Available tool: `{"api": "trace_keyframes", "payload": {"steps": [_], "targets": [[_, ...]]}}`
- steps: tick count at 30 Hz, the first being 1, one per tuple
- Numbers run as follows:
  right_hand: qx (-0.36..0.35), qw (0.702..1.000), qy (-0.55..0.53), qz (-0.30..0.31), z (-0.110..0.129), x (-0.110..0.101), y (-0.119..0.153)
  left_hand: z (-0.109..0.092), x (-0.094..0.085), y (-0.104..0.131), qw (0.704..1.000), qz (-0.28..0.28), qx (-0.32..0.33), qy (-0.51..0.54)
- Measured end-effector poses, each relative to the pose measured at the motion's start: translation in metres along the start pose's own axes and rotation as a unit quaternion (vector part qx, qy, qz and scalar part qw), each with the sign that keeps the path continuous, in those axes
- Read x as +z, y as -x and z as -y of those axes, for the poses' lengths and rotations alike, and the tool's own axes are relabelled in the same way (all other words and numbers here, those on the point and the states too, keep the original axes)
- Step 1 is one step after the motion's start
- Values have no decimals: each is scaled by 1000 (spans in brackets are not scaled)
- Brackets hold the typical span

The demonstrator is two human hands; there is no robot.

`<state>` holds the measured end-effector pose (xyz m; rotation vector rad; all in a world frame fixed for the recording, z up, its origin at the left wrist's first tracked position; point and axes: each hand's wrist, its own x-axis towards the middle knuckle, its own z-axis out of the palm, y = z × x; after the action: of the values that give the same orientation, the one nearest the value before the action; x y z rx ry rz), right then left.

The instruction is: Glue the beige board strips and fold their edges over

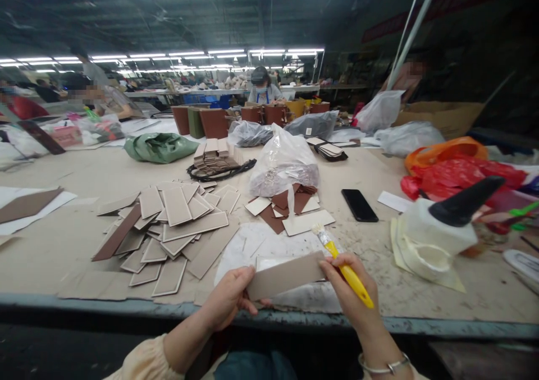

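Between my hands a flat taupe rectangular panel (pixel 288 276) is held up over the table's near edge. My left hand (pixel 229 296) pinches its left end, thumb on top. At its right end, my right hand (pixel 356 287) grips the corner and also carries a paintbrush (pixel 349 279) with a yellow handle, bristles pointing up and away. Beneath the panel lies a white sheet (pixel 240 251), partly hidden, with another pale panel peeking out behind. To the left is a loose heap of similar pale-edged panels (pixel 177 206).
A white jug (pixel 438 245) with a black nozzle stands at right, near a black phone (pixel 359 205). A clear plastic bag (pixel 284 161) with brown pieces spilling out sits mid-table. Behind are a green bag (pixel 160 147), stacked panels (pixel 217 158) and brown bags (pixel 214 123). Co-workers sit farther back.
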<state>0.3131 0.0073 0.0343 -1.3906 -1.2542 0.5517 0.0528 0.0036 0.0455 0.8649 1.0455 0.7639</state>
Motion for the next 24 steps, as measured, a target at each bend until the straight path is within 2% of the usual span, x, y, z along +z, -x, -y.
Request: {"api": "trace_keyframes", "payload": {"steps": [2, 4, 6, 9, 11, 13, 16, 18, 24], "targets": [[17, 999, 40, -23, 0, -5, -4, 1, -6, -6, 996, -37, 36, -68], [49, 995, 67, -55, -1, -10, -9, 4, -17, -12, 975, -82, 101, -183], [82, 991, 79, -73, -4, -14, -14, 7, -30, -18, 921, -109, 199, -317], [115, 986, 94, -70, -9, -17, -18, 14, -47, -25, 804, -85, 371, -456], [127, 984, 107, -59, -12, -15, -18, 19, -55, -27, 748, -40, 435, -500], [133, 984, 113, -45, -13, -11, -17, 21, -58, -29, 713, 2, 455, -533], [129, 984, 119, -31, -14, -3, -15, 21, -59, -31, 680, 50, 462, -567], [119, 984, 130, -18, -13, 1, -14, 21, -59, -32, 667, 61, 466, -579], [106, 981, 164, 5, -13, 10, -13, 22, -60, -34, 663, 56, 472, -579]]}}
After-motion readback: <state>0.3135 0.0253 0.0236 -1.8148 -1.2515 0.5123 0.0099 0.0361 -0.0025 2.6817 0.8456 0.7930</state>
